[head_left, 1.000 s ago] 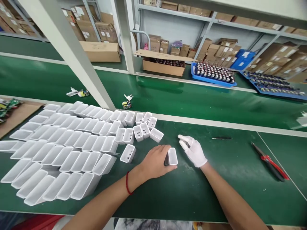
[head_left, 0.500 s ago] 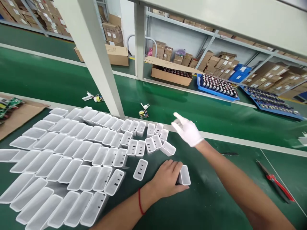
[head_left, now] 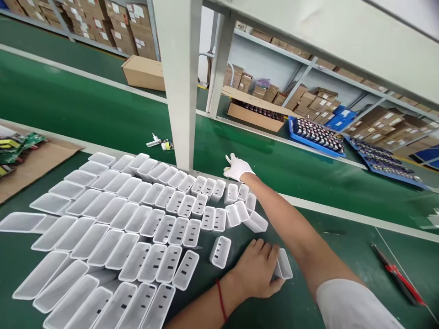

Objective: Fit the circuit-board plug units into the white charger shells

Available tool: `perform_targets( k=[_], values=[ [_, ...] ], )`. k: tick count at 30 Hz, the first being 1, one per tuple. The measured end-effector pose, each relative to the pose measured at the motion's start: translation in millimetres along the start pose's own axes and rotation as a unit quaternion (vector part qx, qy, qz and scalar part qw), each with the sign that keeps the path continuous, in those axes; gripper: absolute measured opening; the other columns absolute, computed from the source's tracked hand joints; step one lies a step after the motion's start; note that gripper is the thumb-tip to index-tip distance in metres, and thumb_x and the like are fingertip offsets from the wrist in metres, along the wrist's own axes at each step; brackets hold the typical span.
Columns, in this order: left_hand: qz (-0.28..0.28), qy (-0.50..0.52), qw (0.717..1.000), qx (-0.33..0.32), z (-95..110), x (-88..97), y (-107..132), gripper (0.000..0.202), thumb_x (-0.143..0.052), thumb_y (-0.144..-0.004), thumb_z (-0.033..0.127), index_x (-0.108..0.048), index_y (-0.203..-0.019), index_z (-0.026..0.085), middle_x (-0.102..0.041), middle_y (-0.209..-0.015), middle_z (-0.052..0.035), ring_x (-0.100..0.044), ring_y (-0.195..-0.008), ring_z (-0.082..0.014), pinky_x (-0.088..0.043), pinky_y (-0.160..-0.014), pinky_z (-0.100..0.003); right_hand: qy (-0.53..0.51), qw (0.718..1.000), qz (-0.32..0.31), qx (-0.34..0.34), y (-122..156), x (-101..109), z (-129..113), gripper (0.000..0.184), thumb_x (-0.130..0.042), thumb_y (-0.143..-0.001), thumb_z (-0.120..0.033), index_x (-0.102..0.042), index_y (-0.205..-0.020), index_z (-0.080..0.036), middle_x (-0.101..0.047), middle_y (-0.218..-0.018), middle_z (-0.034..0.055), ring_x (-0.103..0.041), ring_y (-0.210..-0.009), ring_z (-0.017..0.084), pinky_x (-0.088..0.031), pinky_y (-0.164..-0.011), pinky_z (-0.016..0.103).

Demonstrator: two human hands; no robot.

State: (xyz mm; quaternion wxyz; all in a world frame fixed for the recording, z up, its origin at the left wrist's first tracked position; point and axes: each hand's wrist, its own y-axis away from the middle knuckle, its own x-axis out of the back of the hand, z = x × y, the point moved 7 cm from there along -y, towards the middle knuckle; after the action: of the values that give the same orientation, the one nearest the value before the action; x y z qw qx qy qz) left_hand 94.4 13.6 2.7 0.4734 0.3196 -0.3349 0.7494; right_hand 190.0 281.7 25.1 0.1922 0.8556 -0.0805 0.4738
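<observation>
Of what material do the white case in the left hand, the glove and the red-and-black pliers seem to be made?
White case: probably hard plastic, satin; thin, smooth walls.
Glove: likely fabric, matte; it fits closely without shine.
Pliers: probably metal, dull grey nose; coloured grips suggest plastic or rubber.

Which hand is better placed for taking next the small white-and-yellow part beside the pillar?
Probably the right hand: it reaches over the green surface, nearer to the part, while the left hand holds a white case. In this view, the pillar stands between.
</observation>
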Motion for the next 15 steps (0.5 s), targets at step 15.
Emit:
perform_targets(
  k=[15],
  values=[
    [0.011,0.093,0.995,0.023,-8.0,11.8,-6.4,0.045,-0.064,-0.083,0.034,-0.050,-0.121,0.015,-0.065,-0.110,-0.0131,-0.060,-0.103,-0.0316,-0.049,-0.090,-0.047,-0.586,0.791,0.092,0.153,250.7,70.8,133.8,0.094,-0.089,-0.059,-0.038,-0.041,-0.139,-0.035,-0.062,-0.101,0.0005,-0.065,-0.080,0.019,-0.056,-0.077,0.039]
  ],
)
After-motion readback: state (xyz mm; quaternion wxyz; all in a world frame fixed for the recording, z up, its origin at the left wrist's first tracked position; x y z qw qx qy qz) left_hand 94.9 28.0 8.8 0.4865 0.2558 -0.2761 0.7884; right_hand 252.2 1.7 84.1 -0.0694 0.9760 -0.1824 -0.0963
